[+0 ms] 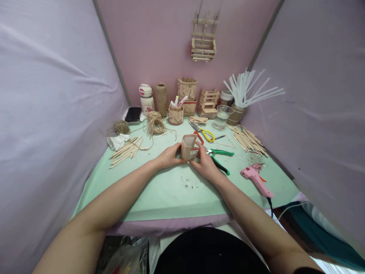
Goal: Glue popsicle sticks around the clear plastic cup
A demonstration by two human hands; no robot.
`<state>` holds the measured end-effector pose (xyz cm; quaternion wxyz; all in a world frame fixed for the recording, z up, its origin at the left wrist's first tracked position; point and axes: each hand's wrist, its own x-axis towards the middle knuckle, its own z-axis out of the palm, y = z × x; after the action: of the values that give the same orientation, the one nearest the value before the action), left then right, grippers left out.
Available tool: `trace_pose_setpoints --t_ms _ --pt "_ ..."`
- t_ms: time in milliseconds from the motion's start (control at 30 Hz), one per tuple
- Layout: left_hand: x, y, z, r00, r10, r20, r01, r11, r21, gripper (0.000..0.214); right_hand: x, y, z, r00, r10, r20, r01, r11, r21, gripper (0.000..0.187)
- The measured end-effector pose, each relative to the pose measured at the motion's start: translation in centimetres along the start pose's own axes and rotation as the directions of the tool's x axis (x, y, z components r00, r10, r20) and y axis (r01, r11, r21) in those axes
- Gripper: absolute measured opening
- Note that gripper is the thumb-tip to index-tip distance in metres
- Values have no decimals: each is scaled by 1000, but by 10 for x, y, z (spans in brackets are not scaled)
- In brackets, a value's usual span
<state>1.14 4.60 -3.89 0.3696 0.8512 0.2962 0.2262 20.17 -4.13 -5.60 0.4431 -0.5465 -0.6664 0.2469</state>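
A small cup covered with wooden sticks (186,149) is held upright between my two hands over the middle of the table. My left hand (170,156) grips its left side, thumb low near the base. On the right side, the fingers of my right hand (203,161) close round the cup, beside a patch with red edging. The cup's pale inside shows at the top. Just right of my right hand lie green-handled pliers (222,152), and behind the cup are scissors with yellow and red handles (207,134).
A pink glue gun (258,180) lies at the right, its cord over the edge. Wooden sticks (248,140) spread at right, with more sticks (127,152) at left near twine (156,123). Behind stand a marker holder (176,115), a clear water cup (222,117) and white glue sticks (242,89).
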Motion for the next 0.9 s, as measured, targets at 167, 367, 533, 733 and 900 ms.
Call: trace_pose_setpoints --t_ms 167,367,533,733,900 --pt "0 0 1 1000 -12 0 12 1000 -14 70 1 -1 0 1000 18 -4 -18 1000 -8 83" --pt "0 2 0 1000 -12 -2 12 1000 -3 69 0 -1 1 999 32 -7 -33 999 -38 84" --pt "0 4 0 1000 -17 -8 17 1000 -1 68 0 -2 1 1000 24 -12 -24 998 -65 87" --pt "0 2 0 1000 -4 3 4 1000 17 71 1 -4 -2 999 33 6 -34 998 55 84" --pt "0 0 0 1000 -3 1 3 999 38 75 3 -5 0 999 46 -25 -44 997 69 81"
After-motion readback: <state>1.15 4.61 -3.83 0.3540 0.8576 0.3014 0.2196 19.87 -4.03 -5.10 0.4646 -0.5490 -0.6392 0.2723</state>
